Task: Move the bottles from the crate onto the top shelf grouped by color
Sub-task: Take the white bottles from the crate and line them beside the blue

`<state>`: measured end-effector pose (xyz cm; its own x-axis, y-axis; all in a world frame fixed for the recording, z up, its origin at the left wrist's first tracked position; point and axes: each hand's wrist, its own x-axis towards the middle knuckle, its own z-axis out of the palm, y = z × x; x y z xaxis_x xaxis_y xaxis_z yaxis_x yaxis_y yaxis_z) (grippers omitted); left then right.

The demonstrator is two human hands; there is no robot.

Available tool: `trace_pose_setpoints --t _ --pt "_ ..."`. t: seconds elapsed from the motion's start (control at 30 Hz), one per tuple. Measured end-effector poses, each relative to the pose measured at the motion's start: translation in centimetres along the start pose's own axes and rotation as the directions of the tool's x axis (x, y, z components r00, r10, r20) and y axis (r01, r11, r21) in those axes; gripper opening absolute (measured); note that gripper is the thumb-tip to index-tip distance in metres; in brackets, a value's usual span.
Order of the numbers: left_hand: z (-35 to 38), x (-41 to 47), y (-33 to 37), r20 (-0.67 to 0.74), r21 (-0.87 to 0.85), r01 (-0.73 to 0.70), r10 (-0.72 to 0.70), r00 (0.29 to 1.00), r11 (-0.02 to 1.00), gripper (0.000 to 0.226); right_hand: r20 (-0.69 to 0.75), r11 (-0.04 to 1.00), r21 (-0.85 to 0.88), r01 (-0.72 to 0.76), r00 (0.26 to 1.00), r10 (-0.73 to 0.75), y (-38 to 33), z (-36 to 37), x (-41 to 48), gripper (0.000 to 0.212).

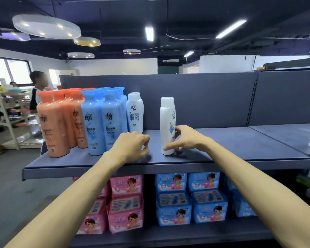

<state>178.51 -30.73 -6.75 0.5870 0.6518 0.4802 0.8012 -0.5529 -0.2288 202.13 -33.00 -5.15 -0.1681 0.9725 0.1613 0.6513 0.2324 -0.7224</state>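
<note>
— On the top shelf (240, 145), where does the lone white bottle (166, 122) stand?
— Upright, right of the white pair (135, 113), blue bottles (104, 122) and orange bottles (55, 126), apart from them. The right hand (184, 138) grips it low; the left hand (132, 145), just beside, is curled on nothing.

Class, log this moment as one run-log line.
right hand: holds white bottle on top shelf | left hand: curled, empty | orange bottles, blue bottles: grouped

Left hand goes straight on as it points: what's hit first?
Probably the lone white bottle, close ahead-right of the left hand. Depth is unclear; it might slip past toward the back panel.
</note>
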Motion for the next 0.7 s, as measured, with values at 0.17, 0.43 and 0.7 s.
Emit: trace_pose_setpoints --t 0.17,0.43,0.7 --pt "0.4 -0.4 -0.4 -0.024 0.011 0.037 -0.037 0.999 0.999 0.015 -0.164 0.996 -0.093 -0.006 0.986 -0.010 0.1 1.7 0.5 0.057" --pt "1.2 -1.2 -1.7 -0.056 0.040 0.103 -0.100 0.993 0.994 0.014 -0.214 0.992 -0.126 -0.011 0.977 -0.016 0.5 2.5 0.5 0.050" --pt "1.6 -2.6 -3.5 -0.102 0.056 0.159 -0.153 0.983 0.986 0.013 -0.153 0.992 -0.125 0.022 0.987 -0.041 -0.2 4.1 2.6 0.044"
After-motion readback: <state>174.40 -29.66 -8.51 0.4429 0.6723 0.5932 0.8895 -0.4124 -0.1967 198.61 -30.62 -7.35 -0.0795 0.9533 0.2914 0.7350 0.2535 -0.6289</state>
